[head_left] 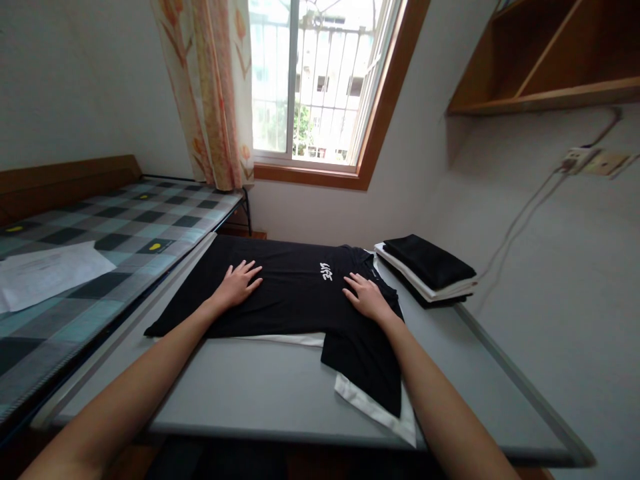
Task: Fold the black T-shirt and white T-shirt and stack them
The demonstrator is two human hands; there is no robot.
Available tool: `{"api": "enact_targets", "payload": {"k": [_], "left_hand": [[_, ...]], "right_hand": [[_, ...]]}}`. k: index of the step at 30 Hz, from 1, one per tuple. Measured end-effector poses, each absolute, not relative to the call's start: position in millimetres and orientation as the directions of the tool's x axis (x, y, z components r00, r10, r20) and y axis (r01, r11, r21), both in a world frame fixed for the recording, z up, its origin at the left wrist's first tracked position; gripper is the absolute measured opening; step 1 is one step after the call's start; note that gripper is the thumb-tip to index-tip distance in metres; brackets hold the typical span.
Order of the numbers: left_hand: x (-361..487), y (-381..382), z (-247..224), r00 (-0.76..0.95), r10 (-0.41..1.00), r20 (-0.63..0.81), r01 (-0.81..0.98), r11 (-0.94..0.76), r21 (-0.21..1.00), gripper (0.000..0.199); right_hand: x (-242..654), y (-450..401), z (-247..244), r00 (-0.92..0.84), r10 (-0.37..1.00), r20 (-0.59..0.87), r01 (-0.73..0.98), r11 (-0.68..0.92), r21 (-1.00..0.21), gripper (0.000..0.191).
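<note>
One bed [73, 183], L side, bearing 1 checked mattress [183, 210]. One grey table [240, 387] before me, just R of the bed. One barred window [320, 87], far wall, w/ 1 flowered curtain [220, 87] at its L; 1 wooden shelf unit [540, 97], upper R. One blk T-shirt [285, 287] lies spread on the table under my hands, neck to R, hem to L, near sleeve toward me. Beneath it, wht cloth [367, 405] shows along the near edge and past the sleeve; no. of pcs. can't be told. One folded stack [430, 260], just beside the neck: min. 3 layers, blk/wht/blk from top. Paper [55, 270] on the mattress, sheet count unclear, text too faint to read.

My 2 hands: L hand [237, 283] on the shirt's body, R hand [367, 295] nr. the neck, both palm down, fingers spread wide, gripping nothing. Two wall plates [607, 163], R wall, w/ a cord [525, 207] hanging below. Writing: 1 wht chest print [325, 272], btwn my hands, turned sideways, approx. 4 stylised letters, not legible for certain. Three yellow marks [155, 247] on the mattress.
</note>
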State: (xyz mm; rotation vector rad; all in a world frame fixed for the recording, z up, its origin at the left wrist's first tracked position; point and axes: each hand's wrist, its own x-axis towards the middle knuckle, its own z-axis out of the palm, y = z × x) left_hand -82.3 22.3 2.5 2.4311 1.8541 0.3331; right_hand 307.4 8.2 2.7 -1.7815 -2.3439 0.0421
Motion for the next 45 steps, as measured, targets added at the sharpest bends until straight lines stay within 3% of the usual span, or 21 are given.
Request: {"api": "enact_targets", "payload": {"k": [5,10,13,24,28,36,45], "left_hand": [[-65,7,14,0.373,0.916,0.144,0.86,-0.4,0.317,0.063],[-45,-7,9,0.283,0.959,-0.012,0.944,-0.276,0.181,0.079],[-41,-9,3,0.251,0.968,-0.018,0.961,-0.246,0.126,0.087],[-49,0,0,0.26,0.965,0.013,0.959,-0.26,0.108,0.075],[-53,2,1,0.264,0.964,0.015,0.958,-0.264,0.112,0.071],[-56,3,4,0.245,0.969,0.026,0.963,-0.246,0.113,0.067],[-53,1,6,0.249,0.968,0.021,0.962,-0.25,0.109,0.065]], "right_hand": [[327,5,12,-0.139,0.974,0.181,0.973,0.169,-0.158,0.047],[337,10,4,-0.098,0.982,0.159,0.974,0.127,-0.188,0.046],[337,12,-2,-0.095,0.983,0.158,0.973,0.125,-0.193,0.047],[329,11,-4,0.033,0.972,0.232,0.98,0.015,-0.2,0.049],[338,10,-1,0.159,0.969,0.191,0.97,-0.116,-0.215,0.049],[337,6,3,0.26,0.955,0.144,0.952,-0.229,-0.205,0.05],[327,7,1,0.084,0.976,0.202,0.985,-0.051,-0.162,0.052]]}}
